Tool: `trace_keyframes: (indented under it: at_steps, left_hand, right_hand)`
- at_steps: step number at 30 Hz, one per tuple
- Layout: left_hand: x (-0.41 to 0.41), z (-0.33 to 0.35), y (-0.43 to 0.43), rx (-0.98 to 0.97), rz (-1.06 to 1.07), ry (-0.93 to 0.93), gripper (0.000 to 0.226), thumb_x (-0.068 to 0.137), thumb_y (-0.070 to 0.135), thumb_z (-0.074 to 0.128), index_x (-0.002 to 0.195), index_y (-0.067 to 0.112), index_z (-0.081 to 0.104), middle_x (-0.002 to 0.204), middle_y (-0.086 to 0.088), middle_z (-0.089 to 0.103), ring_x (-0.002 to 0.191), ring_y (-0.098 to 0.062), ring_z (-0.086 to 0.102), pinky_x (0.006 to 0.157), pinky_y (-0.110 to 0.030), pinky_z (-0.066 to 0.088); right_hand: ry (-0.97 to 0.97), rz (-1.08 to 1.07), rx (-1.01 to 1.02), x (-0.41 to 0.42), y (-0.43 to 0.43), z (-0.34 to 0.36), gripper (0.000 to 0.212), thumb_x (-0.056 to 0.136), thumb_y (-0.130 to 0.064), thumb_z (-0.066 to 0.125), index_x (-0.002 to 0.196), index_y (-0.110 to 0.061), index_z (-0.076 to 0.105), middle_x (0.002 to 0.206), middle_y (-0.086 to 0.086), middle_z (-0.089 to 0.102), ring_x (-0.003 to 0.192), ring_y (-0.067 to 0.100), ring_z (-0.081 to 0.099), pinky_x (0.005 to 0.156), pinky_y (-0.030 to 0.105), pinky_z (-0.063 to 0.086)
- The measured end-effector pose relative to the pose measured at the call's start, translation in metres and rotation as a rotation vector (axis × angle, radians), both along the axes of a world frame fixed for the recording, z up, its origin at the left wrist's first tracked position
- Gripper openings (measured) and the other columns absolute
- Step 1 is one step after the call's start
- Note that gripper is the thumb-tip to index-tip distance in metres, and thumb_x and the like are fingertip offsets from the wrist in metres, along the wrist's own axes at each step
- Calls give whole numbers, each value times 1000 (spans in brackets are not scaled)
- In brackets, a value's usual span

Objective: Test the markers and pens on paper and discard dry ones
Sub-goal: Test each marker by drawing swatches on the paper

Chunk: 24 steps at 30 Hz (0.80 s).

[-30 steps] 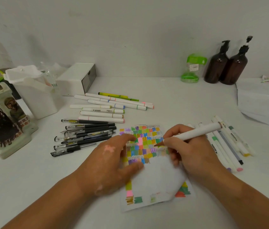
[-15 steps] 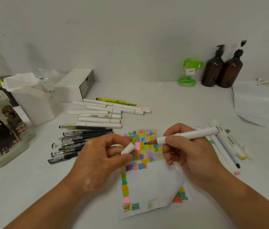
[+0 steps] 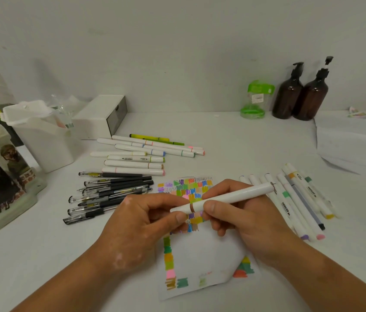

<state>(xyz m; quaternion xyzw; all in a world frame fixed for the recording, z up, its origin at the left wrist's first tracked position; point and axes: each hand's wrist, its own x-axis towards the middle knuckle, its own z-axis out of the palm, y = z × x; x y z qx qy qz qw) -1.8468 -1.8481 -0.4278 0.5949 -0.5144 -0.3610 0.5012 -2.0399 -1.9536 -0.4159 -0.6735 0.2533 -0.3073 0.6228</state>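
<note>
Your left hand [image 3: 137, 224] has its fingers [image 3: 166, 202] curled, thumb and forefinger pinching the cap end [image 3: 181, 209] of a white marker [image 3: 240, 195]. Your right hand [image 3: 251, 221] grips the barrel, its fingers [image 3: 213, 208] wrapped round it just beside a brown band where cap meets barrel. The marker hangs slantwise over the test paper [image 3: 200, 255], its far end raised to the right. The paper lies on the white bench [image 3: 233, 143], its upper part filled with small colour patches, more swatches down its left edge and along the bottom, and its lower right corner folded over. Left of the paper lies a bundle of black pens [image 3: 114, 192], and beyond them a row of white markers [image 3: 137, 164]. Right of the paper lies another group of white markers [image 3: 296, 199]. Far left of the paper stands a white bin [image 3: 42, 145] with a white box [image 3: 101, 118] beside it. Beyond the paper, by the pale wall [image 3: 177, 41], stand a green jar [image 3: 254, 100] and two brown pump bottles [image 3: 301, 95].
</note>
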Motion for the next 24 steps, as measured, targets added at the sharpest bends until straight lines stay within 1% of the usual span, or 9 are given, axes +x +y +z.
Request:
trace_keyframes:
  at_steps: [3,6,9,14,16,19,21,22,24]
  left_hand:
    - [-2,1,1,-38,2,-26,26,78,35,72,104,36,75,87,1,78,82,-17,76,76,-25,60]
    - [-4,2,2,-73,-5,-37,24,83,34,67,103,27,77,81,-3,77,76,-21,75,70,-26,60]
    - [-4,2,2,-89,-6,-72,28,84,38,62,105,24,75,79,-2,76,72,-20,74,68,-24,59]
    - [-1,2,0,-80,-1,-139,28,82,45,61,103,32,73,78,4,75,73,-12,73,67,-15,55]
    - [1,2,-1,-75,30,-165,26,82,45,61,103,35,72,77,8,74,73,-8,71,66,-11,52]
    - [8,2,-2,-55,68,-150,26,81,43,62,103,35,73,80,7,74,76,-6,71,67,-10,51]
    - [11,1,-2,-51,64,-93,22,80,38,65,100,35,74,84,3,75,79,-10,73,70,-13,53]
    - [12,1,-3,-51,57,-69,21,79,36,67,99,36,74,87,1,75,81,-12,73,72,-16,55]
    - [11,-1,-3,-50,29,-61,21,79,34,69,99,39,74,91,-1,75,84,-16,74,77,-23,59]
  right_hand:
    - [-13,-4,26,1,3,5,4,82,-15,76,86,-17,76,76,13,74,62,16,66,57,23,55]
    - [-9,-8,21,1,5,8,19,72,-29,76,87,-19,76,76,12,75,63,16,68,59,24,57]
    - [-6,-11,-9,1,6,7,20,72,-32,76,88,-20,76,77,13,74,65,18,70,62,25,59]
    - [45,-7,-123,0,1,5,20,78,-38,83,95,-28,77,77,10,73,67,20,69,63,27,57]
    - [9,79,-91,-6,-6,7,35,77,-46,80,105,-25,77,86,14,73,71,22,67,64,29,56]
    - [-71,339,151,-17,-17,9,70,79,-66,70,124,-12,70,110,24,70,84,25,63,65,34,55]
    - [-51,440,250,-21,-20,11,85,79,-74,63,128,-5,66,116,28,68,88,26,64,66,32,56]
    - [-8,457,266,-22,-20,13,85,77,-75,63,126,-6,67,116,28,69,88,26,65,65,32,56]
    - [160,402,174,-20,-17,17,57,77,-64,71,114,-20,73,106,18,76,82,18,67,63,27,55]
